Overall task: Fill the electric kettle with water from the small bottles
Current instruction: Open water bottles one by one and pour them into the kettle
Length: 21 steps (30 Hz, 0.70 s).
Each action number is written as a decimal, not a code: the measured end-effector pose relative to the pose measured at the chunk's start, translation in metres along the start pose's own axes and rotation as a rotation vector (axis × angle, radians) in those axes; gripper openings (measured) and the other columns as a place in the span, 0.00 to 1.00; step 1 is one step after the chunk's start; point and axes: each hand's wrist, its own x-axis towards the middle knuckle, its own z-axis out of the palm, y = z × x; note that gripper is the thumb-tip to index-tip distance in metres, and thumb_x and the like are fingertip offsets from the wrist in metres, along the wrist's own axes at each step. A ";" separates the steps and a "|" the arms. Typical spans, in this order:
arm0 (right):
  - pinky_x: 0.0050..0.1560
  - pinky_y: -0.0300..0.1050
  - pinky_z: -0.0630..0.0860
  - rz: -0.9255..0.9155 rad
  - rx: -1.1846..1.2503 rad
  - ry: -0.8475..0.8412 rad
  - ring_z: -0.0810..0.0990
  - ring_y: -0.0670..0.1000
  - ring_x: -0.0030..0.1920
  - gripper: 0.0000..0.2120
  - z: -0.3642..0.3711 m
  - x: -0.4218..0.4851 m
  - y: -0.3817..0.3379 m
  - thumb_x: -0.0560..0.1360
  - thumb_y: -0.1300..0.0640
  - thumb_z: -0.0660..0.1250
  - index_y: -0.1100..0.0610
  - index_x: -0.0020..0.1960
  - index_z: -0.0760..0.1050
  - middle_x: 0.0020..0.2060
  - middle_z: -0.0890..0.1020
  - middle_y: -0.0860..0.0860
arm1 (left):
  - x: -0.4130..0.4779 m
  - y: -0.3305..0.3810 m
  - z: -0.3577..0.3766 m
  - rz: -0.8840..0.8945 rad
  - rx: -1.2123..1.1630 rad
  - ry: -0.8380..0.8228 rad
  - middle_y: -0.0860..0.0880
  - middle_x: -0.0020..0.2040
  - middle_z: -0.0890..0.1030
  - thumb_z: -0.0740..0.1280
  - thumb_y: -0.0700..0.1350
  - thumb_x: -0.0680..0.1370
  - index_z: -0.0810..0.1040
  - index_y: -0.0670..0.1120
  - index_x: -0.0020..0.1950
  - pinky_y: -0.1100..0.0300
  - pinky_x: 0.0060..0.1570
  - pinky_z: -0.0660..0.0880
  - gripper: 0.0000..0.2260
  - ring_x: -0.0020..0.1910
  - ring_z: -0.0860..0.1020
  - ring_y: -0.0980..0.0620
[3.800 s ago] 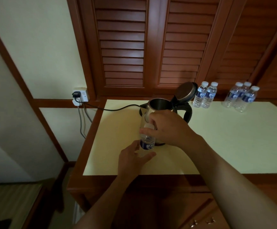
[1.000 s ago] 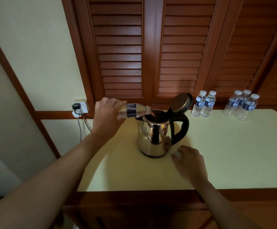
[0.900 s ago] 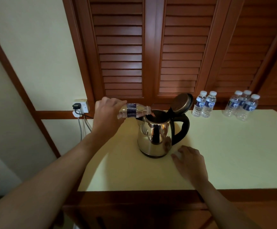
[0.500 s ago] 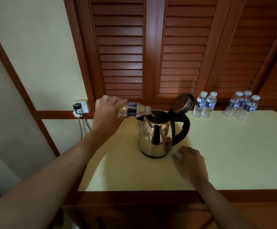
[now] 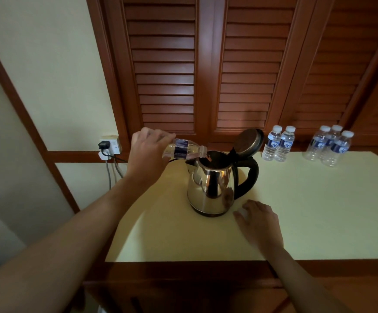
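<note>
A shiny steel electric kettle (image 5: 210,188) with a black handle stands on the pale yellow tabletop (image 5: 319,211), its lid (image 5: 249,142) flipped up. My left hand (image 5: 148,154) grips a small clear water bottle (image 5: 183,150) with a blue label, tipped almost level, its uncapped mouth over the kettle's opening. My right hand (image 5: 259,222) rests flat on the table just right of the kettle's base, fingers relaxed. Whether a cap lies under it is hidden.
Two capped small bottles (image 5: 278,144) stand at the back of the table, and three more (image 5: 330,145) further right. A wall socket (image 5: 110,146) with a plug and cable sits left of the kettle. Louvred wooden doors (image 5: 206,64) rise behind the table.
Since 3.8 s ago my left hand lifted the opened bottle and tipped it over the kettle, and my right hand dropped to the table. Over the last second nothing has visibly moved.
</note>
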 end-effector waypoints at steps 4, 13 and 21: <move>0.60 0.50 0.73 -0.001 0.002 -0.009 0.75 0.51 0.60 0.17 -0.001 -0.001 0.000 0.77 0.38 0.62 0.48 0.58 0.77 0.56 0.80 0.45 | 0.002 0.001 0.000 0.017 0.003 -0.002 0.47 0.60 0.81 0.76 0.42 0.73 0.78 0.46 0.68 0.48 0.60 0.64 0.23 0.58 0.72 0.43; 0.60 0.49 0.72 0.013 0.027 -0.015 0.75 0.51 0.60 0.16 -0.002 -0.001 -0.002 0.77 0.38 0.62 0.48 0.57 0.76 0.55 0.80 0.44 | 0.008 0.004 0.000 0.084 0.063 -0.016 0.46 0.61 0.80 0.75 0.41 0.74 0.78 0.46 0.68 0.44 0.63 0.66 0.23 0.60 0.73 0.42; 0.57 0.48 0.74 0.006 0.004 -0.012 0.76 0.50 0.57 0.15 -0.003 0.000 -0.003 0.76 0.38 0.61 0.46 0.54 0.76 0.51 0.80 0.43 | 0.024 0.005 0.003 0.214 0.174 0.018 0.43 0.61 0.80 0.74 0.40 0.73 0.77 0.44 0.67 0.42 0.62 0.68 0.22 0.60 0.74 0.40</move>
